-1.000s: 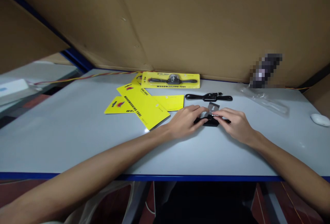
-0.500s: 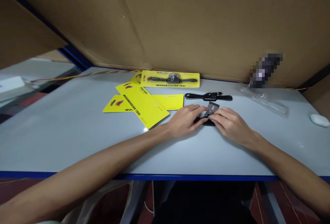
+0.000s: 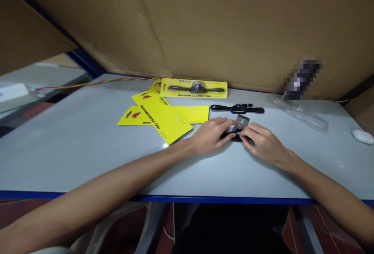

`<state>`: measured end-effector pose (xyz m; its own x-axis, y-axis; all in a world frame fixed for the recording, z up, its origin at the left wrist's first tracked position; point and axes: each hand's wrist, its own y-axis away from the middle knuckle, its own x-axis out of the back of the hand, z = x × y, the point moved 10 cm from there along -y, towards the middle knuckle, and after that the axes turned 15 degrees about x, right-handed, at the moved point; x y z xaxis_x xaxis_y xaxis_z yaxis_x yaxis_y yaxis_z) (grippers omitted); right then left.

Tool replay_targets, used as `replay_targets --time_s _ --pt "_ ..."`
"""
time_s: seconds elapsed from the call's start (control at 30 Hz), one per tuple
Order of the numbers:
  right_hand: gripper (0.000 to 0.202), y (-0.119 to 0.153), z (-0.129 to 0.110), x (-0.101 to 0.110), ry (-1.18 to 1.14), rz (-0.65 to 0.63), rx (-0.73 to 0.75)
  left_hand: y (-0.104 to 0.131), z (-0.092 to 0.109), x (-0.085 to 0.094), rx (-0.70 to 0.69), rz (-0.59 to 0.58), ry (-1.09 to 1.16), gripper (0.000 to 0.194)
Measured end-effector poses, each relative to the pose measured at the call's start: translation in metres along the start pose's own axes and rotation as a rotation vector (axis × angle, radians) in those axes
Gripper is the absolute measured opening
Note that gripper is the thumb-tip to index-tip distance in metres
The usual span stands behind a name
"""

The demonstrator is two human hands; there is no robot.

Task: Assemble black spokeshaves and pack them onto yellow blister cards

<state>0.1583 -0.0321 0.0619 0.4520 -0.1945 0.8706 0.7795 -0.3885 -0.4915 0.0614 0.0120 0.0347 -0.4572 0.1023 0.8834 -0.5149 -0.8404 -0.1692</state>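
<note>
"Fingers were crowded over that black spokeshave (image 3: 236, 139). Where did it lie?"

"On the tabletop (image 3: 187, 176), between the hands. The left hand (image 3: 209, 135) gripped one handle, thumb at the near side. The right hand (image 3: 264, 143) had its fingertips pinched on a small shiny part (image 3: 238, 133) at the middle of the body."

"What worried you?"

"That part, mostly. It was tiny and the pinch was all fingertip, so a slip could have sent it rolling over the smooth surface. If it was threaded, and I couldn't tell, a tilted start might have jammed it."

"And the slotted metal plate (image 3: 243, 120)?"

"It lay just beyond the fingers, so a knuckle could have nudged it. Its edge might have been sharp; the picture didn't show."

"Would the body have stayed put?"

"Only if the left hand bore down enough. With a weak hold, a push from the right could have swung it round. The second spokeshave (image 3: 239, 109), lying behind, looked too far off to interfere."
</note>
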Motion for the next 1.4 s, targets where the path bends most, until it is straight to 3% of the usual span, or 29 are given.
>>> replay_targets --time_s 0.37,0.77,1.13,1.4 --pt "0.027 0.0 0.007 -0.003 -0.193 0.007 -0.082 0.0 0.002 0.002 -0.022 0.0 0.025 0.04" --pt "0.036 -0.008 0.005 -0.007 0.155 -0.044 -0.086 0.001 0.0 -0.003 0.042 -0.065 0.009 0.048" --pt "0.018 -0.004 0.01 -0.009 0.177 -0.179 -0.181 0.001 0.001 -0.001 0.033 -0.061 -0.005 0.043" --pt "0.025 -0.01 0.009 -0.011 0.234 -0.201 -0.136 0.001 0.002 -0.001 0.012 -0.058 0.013 0.041"
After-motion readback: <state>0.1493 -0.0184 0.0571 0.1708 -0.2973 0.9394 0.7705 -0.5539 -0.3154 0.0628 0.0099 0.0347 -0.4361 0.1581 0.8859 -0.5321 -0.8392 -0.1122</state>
